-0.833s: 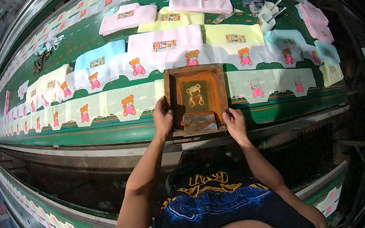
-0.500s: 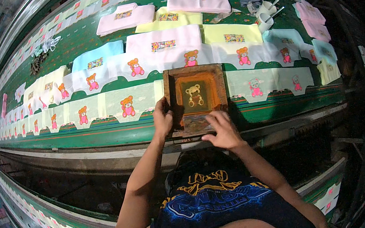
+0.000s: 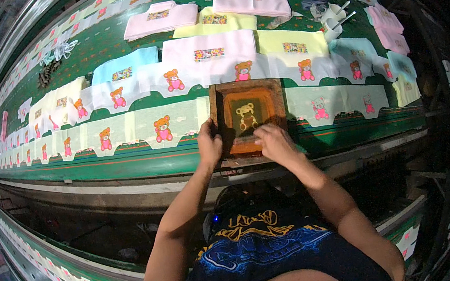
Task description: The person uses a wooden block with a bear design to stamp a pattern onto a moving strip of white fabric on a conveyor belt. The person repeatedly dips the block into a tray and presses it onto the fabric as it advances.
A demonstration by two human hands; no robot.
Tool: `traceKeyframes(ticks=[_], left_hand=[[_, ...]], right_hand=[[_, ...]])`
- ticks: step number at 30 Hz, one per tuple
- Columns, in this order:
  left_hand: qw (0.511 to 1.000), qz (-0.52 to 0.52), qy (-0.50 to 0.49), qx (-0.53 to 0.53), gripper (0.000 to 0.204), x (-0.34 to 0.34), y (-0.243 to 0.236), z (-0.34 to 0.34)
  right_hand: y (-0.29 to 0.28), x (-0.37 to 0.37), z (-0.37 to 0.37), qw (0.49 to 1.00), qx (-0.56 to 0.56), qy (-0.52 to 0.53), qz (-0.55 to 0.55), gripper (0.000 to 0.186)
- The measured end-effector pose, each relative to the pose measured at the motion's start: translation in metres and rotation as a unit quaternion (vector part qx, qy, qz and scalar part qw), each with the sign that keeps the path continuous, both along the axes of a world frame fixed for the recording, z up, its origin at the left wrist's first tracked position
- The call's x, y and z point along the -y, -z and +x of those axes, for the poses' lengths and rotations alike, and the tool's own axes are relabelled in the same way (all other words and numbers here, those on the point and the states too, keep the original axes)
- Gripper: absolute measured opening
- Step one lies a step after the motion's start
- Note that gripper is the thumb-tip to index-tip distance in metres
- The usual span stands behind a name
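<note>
A wooden screen-printing frame [image 3: 216, 106] lies over the pale cloth pieces at the near edge of the green table. Its mesh window carries a pale bear figure [image 3: 246, 116], with orange-brown ink smeared round it. My left hand [image 3: 209, 143] grips the frame's left side, thumb on top. Over the lower part of the window is my right hand [image 3: 276, 143], its fingers curled and pinched together on a squeegee, which is mostly hidden by the hand. Left of the frame lies a cloth with a pink-and-brown bear [image 3: 162, 129]; on the right, a bear print [image 3: 320, 108] shows less brown.
Rows of bear-printed cloths run along the long green table [image 3: 123, 163]. Farther back lie folded pink garments [image 3: 162, 22], a yellow piece [image 3: 218, 24] and a blue piece [image 3: 122, 68]. White cups [image 3: 332, 28] with handles sticking out stand at right. Another printed table [image 3: 64, 277] is behind me.
My right hand has gone from spread fingers over the greyish squeegee to a closed grip. The squeegee no longer lies flat across the frame's lower end. My left hand keeps its hold.
</note>
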State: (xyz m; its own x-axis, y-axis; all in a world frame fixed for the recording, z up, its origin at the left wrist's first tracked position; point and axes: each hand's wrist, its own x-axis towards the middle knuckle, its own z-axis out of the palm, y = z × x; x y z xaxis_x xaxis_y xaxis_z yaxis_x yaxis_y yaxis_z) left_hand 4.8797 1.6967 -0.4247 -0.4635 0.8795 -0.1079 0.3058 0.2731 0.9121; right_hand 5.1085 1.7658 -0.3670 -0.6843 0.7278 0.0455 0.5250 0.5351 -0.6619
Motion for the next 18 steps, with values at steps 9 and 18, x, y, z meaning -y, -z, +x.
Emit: traceKeyframes(ticks=[9,18], left_hand=[[0.997,0.047,0.017,-0.065,0.058,0.000,0.022,-0.006],[0.999,0.034,-0.016,-0.036,0.056,0.000,0.022,-0.006]], right_hand=[[0.023,-0.092,-0.044,0.994,-0.033,0.058,0.092,0.020],[0.036,0.062,0.004,0.994,-0.037,0.043,0.097,0.034]])
